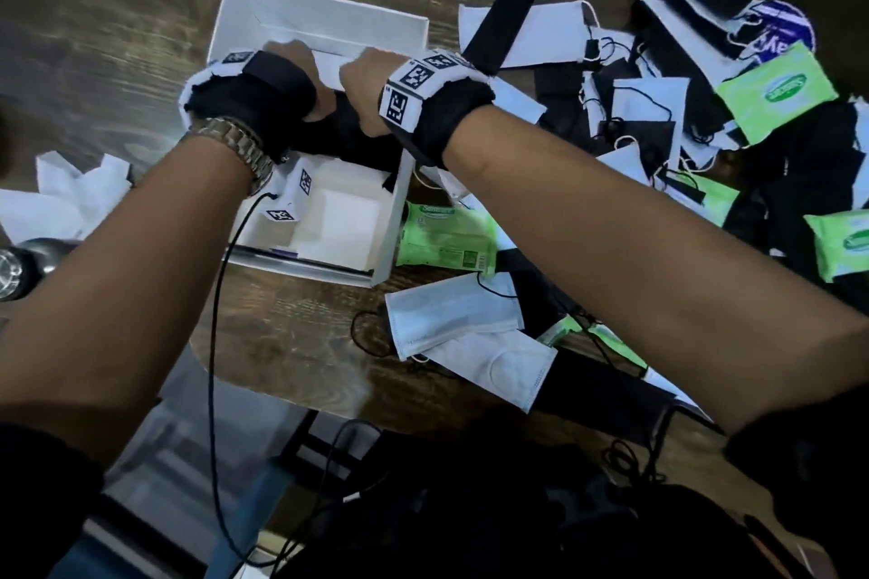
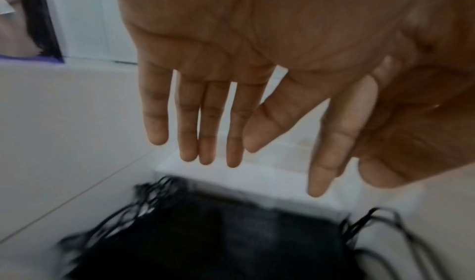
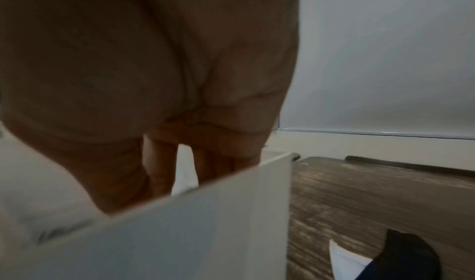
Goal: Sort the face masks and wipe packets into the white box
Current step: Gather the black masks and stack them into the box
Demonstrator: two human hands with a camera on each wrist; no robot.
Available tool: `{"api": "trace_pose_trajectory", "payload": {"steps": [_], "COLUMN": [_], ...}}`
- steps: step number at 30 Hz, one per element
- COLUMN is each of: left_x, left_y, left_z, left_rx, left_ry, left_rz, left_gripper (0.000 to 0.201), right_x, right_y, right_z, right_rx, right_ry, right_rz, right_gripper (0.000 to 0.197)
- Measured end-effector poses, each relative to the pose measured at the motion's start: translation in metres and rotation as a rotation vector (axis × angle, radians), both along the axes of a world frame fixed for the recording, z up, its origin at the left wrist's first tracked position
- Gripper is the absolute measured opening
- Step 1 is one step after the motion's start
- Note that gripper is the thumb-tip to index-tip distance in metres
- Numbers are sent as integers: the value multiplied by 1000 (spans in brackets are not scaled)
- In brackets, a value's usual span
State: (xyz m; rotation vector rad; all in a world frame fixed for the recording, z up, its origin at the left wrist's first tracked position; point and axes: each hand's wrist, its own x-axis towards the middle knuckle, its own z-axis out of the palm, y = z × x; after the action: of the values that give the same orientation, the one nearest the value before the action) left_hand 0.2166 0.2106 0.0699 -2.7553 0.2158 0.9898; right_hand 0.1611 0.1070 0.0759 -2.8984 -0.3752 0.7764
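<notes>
Over the white box [image 1: 324,21], the left hand [image 2: 231,65] is held flat with straight fingers above black masks [image 2: 218,241], while the right hand's [image 1: 364,73] grip cannot be told.

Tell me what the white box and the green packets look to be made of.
White box: likely matte cardboard, thin flat walls with crisp folded edges. Green packets: probably soft plastic film, glossy and crinkled, with printed label and barcode.

green wipe packets [image 1: 776,92], logo too blurred to read
</notes>
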Motion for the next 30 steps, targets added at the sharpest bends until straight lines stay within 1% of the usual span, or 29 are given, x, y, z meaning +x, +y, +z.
{"api": "trace_pose_trajectory", "payload": {"steps": [1,3,5,7,8,10,11,13,14,16,17,19,21,22,23,25,27,30], "left_x": [-3,-10,-19,-33,-41,-53,-61,-86,-100,-130,-144,-172,-193,-201,-209,-222,-227,-228], "left_y": [-7,-28,-49,-74,-85,-109,-122,-144,-153,-167,-171,-175,-175,-175,-174,-171,-167,-161], "left_z": [8,19,26,36,42,36,31,26,22,11,0,-22,-47,-60,-70,-89,-101,-108], "left_rx": [3,-35,-81,-181,-243,-363,-394,-428,-446,-482,-508,-539,-560,-557,-546,-522,-486,-457], "left_ry": [-57,-156,-235,-299,-327,-340,-333,-311,-267,-123,-49,111,193,211,216,184,127,68], "left_rz": [-53,-160,-292,-331,-320,-292,-298,-404,-437,-504,-538,-570,-604,-627,-647,-665,-655,-615], "left_gripper": [23,25,31,27,28,26,29,38,34,15,14,19,19,23,32,47,53,53], "right_x": [-1,-5,-19,-37,-49,-77,-93,-128,-145,-177,-192,-219,-241,-249,-257,-270,-281,-288], "right_y": [-5,-20,-42,-69,-84,-117,-133,-161,-171,-184,-188,-192,-191,-191,-190,-187,-183,-174], "right_z": [1,0,-3,-9,-13,-26,-33,-42,-47,-54,-57,-63,-70,-74,-79,-86,-92,-102], "right_rx": [47,148,230,292,303,325,341,344,338,319,308,278,248,238,232,218,180,166], "right_ry": [-31,-113,-194,-272,-288,-291,-294,-259,-228,-172,-149,-103,-62,-41,-28,-9,20,83], "right_rz": [-19,-93,-157,-240,-314,-478,-532,-624,-669,-734,-757,-798,-839,-868,-906,-978,-1023,-1116], "right_gripper": [13,22,21,16,11,13,16,17,14,7,5,4,10,13,14,19,36,59]}}
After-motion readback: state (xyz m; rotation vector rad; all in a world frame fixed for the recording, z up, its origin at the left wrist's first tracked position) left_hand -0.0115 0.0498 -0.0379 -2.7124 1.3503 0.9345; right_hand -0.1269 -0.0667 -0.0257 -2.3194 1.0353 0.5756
